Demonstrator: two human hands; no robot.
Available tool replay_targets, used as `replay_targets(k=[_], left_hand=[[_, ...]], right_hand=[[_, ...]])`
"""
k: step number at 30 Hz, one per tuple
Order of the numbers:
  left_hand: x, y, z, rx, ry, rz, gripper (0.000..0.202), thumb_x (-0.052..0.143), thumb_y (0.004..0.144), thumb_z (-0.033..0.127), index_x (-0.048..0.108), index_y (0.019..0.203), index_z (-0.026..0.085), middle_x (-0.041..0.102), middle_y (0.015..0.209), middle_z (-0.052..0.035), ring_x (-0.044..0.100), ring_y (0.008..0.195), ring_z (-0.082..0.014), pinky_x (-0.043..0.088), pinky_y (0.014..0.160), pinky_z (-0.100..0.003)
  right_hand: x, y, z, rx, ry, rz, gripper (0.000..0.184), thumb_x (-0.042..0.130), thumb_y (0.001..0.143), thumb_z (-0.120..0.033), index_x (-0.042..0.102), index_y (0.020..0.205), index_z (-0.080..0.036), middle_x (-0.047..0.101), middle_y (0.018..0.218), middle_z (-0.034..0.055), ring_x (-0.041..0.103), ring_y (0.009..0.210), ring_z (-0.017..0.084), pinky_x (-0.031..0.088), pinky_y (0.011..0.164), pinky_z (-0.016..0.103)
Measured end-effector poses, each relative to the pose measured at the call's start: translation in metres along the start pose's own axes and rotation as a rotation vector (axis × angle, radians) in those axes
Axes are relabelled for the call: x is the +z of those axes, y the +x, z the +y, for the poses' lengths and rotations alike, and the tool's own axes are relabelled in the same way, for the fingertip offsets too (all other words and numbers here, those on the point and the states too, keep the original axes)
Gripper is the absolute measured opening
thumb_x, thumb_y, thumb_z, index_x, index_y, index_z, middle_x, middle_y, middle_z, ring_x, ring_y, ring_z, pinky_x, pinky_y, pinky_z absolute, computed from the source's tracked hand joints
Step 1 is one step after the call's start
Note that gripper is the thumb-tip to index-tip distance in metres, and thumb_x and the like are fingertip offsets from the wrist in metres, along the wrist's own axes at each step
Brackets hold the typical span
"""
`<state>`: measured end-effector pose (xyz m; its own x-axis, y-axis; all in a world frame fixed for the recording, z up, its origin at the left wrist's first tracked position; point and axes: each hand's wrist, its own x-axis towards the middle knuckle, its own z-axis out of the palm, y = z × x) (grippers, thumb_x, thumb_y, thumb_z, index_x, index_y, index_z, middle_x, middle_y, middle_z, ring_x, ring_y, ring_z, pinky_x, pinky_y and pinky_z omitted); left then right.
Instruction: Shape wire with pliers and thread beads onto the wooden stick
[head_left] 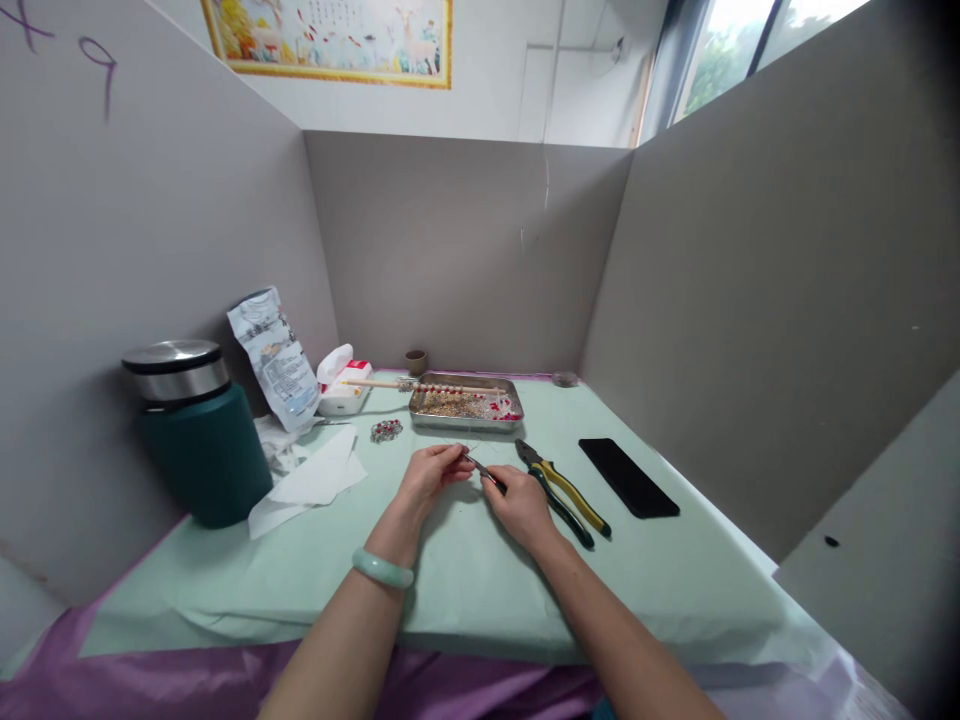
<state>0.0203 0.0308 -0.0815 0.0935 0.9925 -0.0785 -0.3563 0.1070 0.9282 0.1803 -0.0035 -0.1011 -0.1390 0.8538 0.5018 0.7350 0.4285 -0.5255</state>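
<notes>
My right hand [520,503] is closed around a slim hand tool, seemingly small pliers [486,472], with dark handles. The tool's metal tip points left and meets the fingertips of my left hand [433,474]. Those fingers are pinched together on what looks like a thin wire [472,447]; its fine strands stick up beside them, and the rest is too small to make out. Just behind both hands stands a metal tray [465,424] of gold, clear and red beads. A wooden stick [390,385] strung with red beads lies across it.
Large pliers [562,490] with yellow-green handles lie right of my hands, then a black phone [628,477]. On the left are a beaded coil [386,431], white paper [311,480], a tissue pack [345,388], a foil pouch [276,355] and a green flask [206,450]. Grey partitions enclose the table.
</notes>
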Motion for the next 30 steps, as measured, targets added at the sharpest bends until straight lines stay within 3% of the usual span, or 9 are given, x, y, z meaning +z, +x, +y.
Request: replay_targets(k=[10,24,30], left_hand=[[-0.002,0.0026,-0.0014,0.012,-0.022,0.033,0.011,0.06,0.083,0.015,0.065,0.08,0.005,0.069,0.066,-0.0107,0.067,0.059,-0.0135,0.056,0.058,-0.02],[-0.0017,0.0012,-0.0013,0.036,-0.013,-0.011,0.009,0.064,0.08,0.015,0.066,0.08,0.006,0.069,0.066,-0.0099,0.065,0.06,-0.0131,0.056,0.062,-0.023],[0.0004,-0.0019,0.0011,0.021,-0.007,-0.02,0.005,0.067,0.074,0.008,0.064,0.079,0.007,0.069,0.068,-0.0097,0.066,0.06,-0.0139,0.055,0.062,-0.024]], right_hand=[[0.0005,-0.0003,0.0006,-0.005,0.039,0.007,0.021,0.051,0.085,-0.027,0.07,0.087,-0.021,0.069,0.083,0.0043,0.062,0.077,0.017,0.042,0.071,0.024],[0.0002,-0.0003,0.0008,0.003,0.081,0.037,0.021,0.051,0.085,-0.027,0.07,0.091,-0.02,0.07,0.087,0.0044,0.062,0.081,0.018,0.043,0.073,0.025],[-0.0011,0.0001,0.0001,0.008,0.075,0.04,0.021,0.05,0.084,-0.025,0.071,0.089,-0.021,0.071,0.085,0.0035,0.063,0.077,0.017,0.043,0.07,0.024]])
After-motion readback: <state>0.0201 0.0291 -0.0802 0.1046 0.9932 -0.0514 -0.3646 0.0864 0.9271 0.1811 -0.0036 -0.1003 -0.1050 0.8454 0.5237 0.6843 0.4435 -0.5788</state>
